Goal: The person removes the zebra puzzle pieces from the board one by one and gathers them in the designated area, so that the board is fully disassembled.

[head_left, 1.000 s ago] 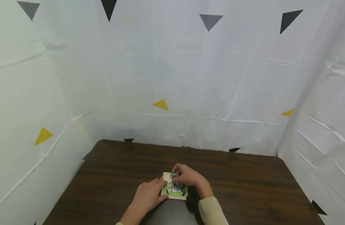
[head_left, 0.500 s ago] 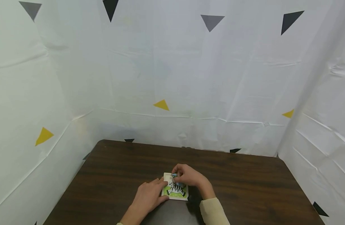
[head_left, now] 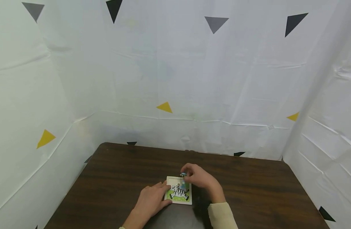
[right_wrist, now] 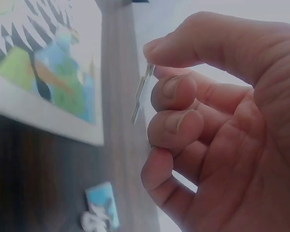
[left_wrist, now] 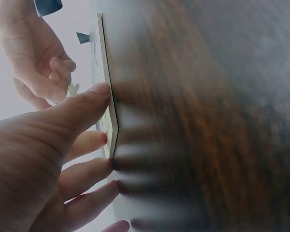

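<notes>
A zebra jigsaw puzzle in a pale tray (head_left: 179, 201) lies on the table. My left hand (head_left: 151, 199) rests at its left side, fingers spread and thumb at the near edge; in the left wrist view the thumb and fingertips touch the tray's rim (left_wrist: 106, 63). My right hand (head_left: 200, 176) is above the far right corner, pinching a small puzzle piece (head_left: 182, 174) between thumb and fingers. That piece shows edge-on in the right wrist view, its face hidden. Zebra stripes, green grass and a blue patch show on the puzzle.
Another puzzle piece (right_wrist: 102, 205), blue with black and white, lies on the table beside the tray in the right wrist view. The dark wood table (head_left: 121, 171) ends at a white curtain (head_left: 178, 70) with coloured triangles, which runs round both sides.
My right hand has lifted the puzzle piece off the top of the zebra picture and moved slightly right and away. My left hand stays where it was on the tray.
</notes>
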Action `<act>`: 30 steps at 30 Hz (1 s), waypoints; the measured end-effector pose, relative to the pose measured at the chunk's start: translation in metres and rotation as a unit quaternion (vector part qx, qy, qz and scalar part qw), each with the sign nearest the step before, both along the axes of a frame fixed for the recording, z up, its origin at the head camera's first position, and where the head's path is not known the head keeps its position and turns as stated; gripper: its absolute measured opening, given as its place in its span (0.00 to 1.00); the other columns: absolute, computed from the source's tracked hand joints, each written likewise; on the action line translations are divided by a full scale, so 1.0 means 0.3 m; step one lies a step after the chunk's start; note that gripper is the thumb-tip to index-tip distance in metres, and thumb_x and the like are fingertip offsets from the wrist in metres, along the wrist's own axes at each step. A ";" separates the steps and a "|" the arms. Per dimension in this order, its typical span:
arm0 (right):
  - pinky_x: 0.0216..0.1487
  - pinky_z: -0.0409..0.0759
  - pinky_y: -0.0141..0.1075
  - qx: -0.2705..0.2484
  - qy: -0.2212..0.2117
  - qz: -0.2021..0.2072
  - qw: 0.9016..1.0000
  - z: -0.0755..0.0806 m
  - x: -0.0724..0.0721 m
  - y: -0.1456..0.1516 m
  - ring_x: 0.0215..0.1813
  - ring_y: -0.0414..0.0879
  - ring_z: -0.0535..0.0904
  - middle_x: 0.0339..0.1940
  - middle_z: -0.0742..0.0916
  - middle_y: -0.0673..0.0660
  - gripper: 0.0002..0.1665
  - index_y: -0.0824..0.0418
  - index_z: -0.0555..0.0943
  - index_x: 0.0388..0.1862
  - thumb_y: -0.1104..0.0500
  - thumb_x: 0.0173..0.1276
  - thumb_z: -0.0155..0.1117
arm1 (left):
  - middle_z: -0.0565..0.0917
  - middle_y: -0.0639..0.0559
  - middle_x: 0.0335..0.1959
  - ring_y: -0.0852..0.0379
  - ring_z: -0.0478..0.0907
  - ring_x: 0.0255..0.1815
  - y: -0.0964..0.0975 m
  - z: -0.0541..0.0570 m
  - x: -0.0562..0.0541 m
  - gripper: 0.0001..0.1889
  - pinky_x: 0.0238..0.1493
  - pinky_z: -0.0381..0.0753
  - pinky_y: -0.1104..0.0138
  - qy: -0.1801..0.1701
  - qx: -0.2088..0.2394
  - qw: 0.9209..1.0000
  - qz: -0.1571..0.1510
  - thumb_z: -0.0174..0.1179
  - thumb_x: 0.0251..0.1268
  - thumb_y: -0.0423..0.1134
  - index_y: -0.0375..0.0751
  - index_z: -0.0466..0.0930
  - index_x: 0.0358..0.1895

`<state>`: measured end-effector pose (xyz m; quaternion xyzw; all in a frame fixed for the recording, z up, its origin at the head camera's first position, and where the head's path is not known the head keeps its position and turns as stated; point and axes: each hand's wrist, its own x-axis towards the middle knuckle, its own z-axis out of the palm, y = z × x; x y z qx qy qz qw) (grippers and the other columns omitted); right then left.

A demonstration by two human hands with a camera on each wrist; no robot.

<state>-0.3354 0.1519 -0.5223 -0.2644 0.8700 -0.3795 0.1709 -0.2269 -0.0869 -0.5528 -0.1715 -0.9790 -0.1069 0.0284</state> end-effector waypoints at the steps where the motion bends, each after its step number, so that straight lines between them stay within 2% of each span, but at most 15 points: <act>1: 0.28 0.71 0.35 0.000 0.002 -0.004 1.000 0.002 -0.001 0.010 0.28 0.42 0.71 0.29 0.80 0.51 0.19 0.67 0.82 0.61 0.62 0.75 0.68 | 0.84 0.49 0.72 0.48 0.86 0.67 0.000 -0.001 0.000 0.30 0.55 0.88 0.46 0.000 -0.001 1.000 0.000 0.72 0.66 0.62 0.54 0.86 0.67; 8: 0.27 0.72 0.36 -0.009 -0.004 -0.037 0.999 0.026 -0.002 0.067 0.26 0.43 0.72 0.28 0.81 0.52 0.18 0.67 0.82 0.61 0.62 0.75 0.66 | 0.84 0.49 0.72 0.48 0.85 0.68 0.004 -0.005 0.000 0.30 0.56 0.88 0.46 -0.003 -0.005 1.000 0.005 0.72 0.66 0.63 0.54 0.86 0.67; 16: 0.30 0.72 0.36 -0.007 0.002 -0.062 0.998 0.046 -0.001 0.107 0.29 0.44 0.72 0.28 0.81 0.53 0.20 0.69 0.81 0.62 0.63 0.74 0.66 | 0.84 0.50 0.72 0.49 0.86 0.67 0.005 -0.007 0.000 0.29 0.55 0.88 0.47 0.005 -0.007 1.000 0.006 0.73 0.66 0.63 0.55 0.86 0.66; 26: 0.32 0.72 0.38 0.002 -0.003 -0.083 0.997 0.030 -0.016 0.166 0.29 0.44 0.72 0.28 0.81 0.53 0.19 0.69 0.81 0.61 0.63 0.75 0.67 | 0.85 0.49 0.71 0.48 0.87 0.66 0.005 -0.010 0.003 0.29 0.53 0.90 0.49 0.014 0.005 1.000 0.005 0.73 0.65 0.62 0.54 0.87 0.65; 30: 0.31 0.70 0.38 0.019 -0.008 -0.105 0.994 0.021 -0.016 0.190 0.29 0.45 0.71 0.29 0.81 0.54 0.19 0.69 0.81 0.61 0.64 0.74 0.66 | 0.85 0.49 0.71 0.48 0.87 0.66 0.006 -0.009 0.003 0.29 0.54 0.89 0.49 0.012 0.004 1.000 0.006 0.73 0.66 0.62 0.54 0.87 0.65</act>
